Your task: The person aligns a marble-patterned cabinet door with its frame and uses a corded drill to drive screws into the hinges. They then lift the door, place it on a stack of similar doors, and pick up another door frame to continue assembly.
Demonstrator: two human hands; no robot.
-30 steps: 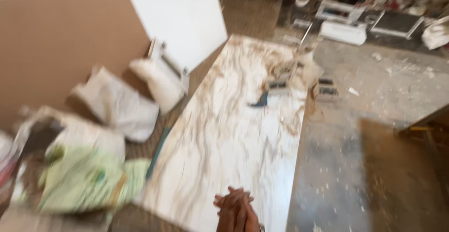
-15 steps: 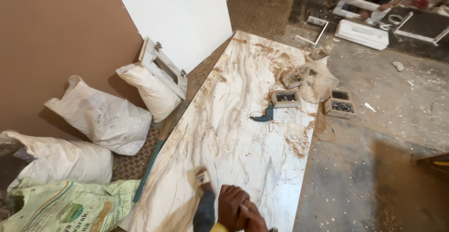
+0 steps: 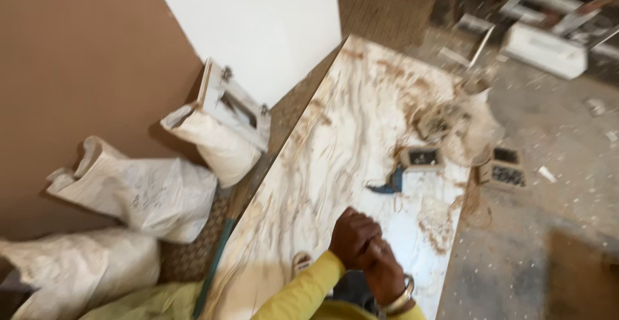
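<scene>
Head view: both hands meet at the near edge of a long marble-patterned slab (image 3: 342,165) that runs from near to far through the middle of the scene. The left hand (image 3: 353,237), on a yellow sleeve (image 3: 303,291), is curled into a fist against the right hand (image 3: 385,273), which wears a metal wrist bangle (image 3: 398,299); whether they grip anything between them cannot be told. Just left of the hands a small pale object (image 3: 300,263) lies on the slab. Farther along, a blue tool (image 3: 387,184) lies near the slab's right edge, with a small open box (image 3: 420,159) just beyond it and sawdust around both. Another small box (image 3: 505,168) sits on the dusty floor to the right. On the left, white sacks (image 3: 145,191) lean against a brown wall (image 3: 84,68), and a white board (image 3: 264,23) stands at the far left.
</scene>
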